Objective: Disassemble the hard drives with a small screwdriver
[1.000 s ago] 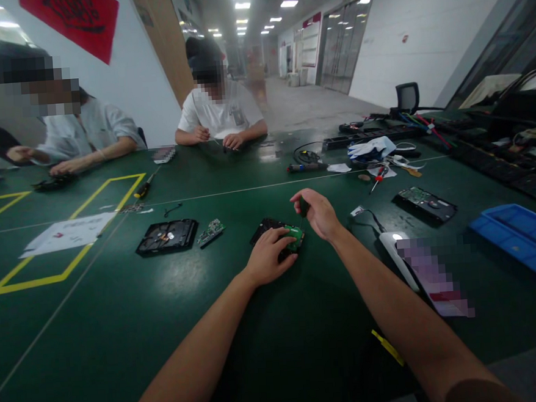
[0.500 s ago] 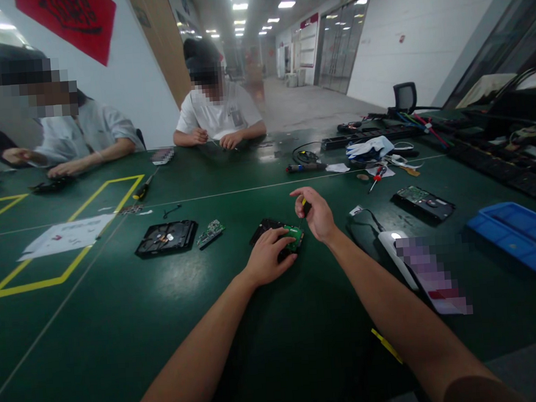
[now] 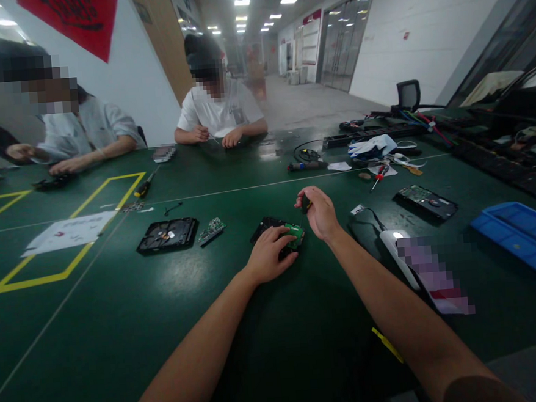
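So the hard drive (image 3: 265, 224) is on the surface (image 3: 134, 333) under the left hand (image 3: 272, 254), right hand (image 3: 320, 215) just to its right with a screwdriver (image 3: 305, 204) in it. Going left, there's a circuit board (image 3: 211, 231), then a second drive (image 3: 167, 235), then a paper sheet (image 3: 71, 233). Way right: a third drive (image 3: 425, 202), gloves (image 3: 372, 147) behind it, tray (image 3: 523, 239) to its right and nearer.

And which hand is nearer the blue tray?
Right: the right hand, holding a screwdriver, is left of the tray; the left hand, on the hard drive, is farther left.
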The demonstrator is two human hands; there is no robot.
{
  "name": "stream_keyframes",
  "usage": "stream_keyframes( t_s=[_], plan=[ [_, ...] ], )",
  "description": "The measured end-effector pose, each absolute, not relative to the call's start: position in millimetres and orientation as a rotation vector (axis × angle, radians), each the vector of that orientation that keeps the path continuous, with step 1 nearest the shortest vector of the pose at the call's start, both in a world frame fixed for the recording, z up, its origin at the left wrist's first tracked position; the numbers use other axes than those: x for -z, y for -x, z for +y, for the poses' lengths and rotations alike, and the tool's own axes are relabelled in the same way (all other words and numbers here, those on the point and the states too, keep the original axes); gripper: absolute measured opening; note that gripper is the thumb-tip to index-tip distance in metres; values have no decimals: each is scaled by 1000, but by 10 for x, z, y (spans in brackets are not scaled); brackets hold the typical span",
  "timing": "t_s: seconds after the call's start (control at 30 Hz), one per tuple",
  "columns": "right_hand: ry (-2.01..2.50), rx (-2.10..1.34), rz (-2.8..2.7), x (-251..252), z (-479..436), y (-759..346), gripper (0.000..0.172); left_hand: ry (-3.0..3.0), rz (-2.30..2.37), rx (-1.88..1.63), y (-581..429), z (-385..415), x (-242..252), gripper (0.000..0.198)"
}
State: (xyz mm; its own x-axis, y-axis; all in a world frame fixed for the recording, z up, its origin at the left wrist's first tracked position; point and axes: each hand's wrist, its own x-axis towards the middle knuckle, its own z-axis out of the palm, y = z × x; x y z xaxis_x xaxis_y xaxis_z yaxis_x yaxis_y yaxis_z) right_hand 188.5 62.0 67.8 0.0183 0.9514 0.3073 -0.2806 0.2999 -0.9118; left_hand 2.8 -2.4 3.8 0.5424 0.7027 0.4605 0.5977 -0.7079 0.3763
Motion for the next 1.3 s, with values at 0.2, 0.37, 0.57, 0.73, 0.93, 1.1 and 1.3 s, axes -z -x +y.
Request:
stream_keyframes(
  t_s=[0.2, 0.37, 0.57, 0.73, 0.93, 1.1, 1.3],
  plan=[
    [712, -1186, -1094, -691, 585, -1876, 24, -2599, 1107, -904, -23, -17, -38, 43],
    [678, -1226, -1077, -686, 584, -1885, 22, -2601, 1109, -897, -16, -14, -43, 44],
    [576, -1262, -1075, -682, 596, -1891, 12, -2608, 1095, -895, -13, -8, -18, 45],
    [567, -1244, -1133, -679, 602, -1902, 21, -2605, 1094, -908, -12, -4, -10, 44],
    [591, -1270, -1120, -694, 594, -1906, 24, -2600, 1102, -914, -11, -14, -23, 46],
    [580, -1260, -1046, -661, 591, -1876, 18, -2599, 1101, -908, -11, -20, -31, 44],
    [547, -1257, -1061, -658, 581, -1878, 15, -2610, 1114, -884, -15, -17, -19, 44]
  ],
)
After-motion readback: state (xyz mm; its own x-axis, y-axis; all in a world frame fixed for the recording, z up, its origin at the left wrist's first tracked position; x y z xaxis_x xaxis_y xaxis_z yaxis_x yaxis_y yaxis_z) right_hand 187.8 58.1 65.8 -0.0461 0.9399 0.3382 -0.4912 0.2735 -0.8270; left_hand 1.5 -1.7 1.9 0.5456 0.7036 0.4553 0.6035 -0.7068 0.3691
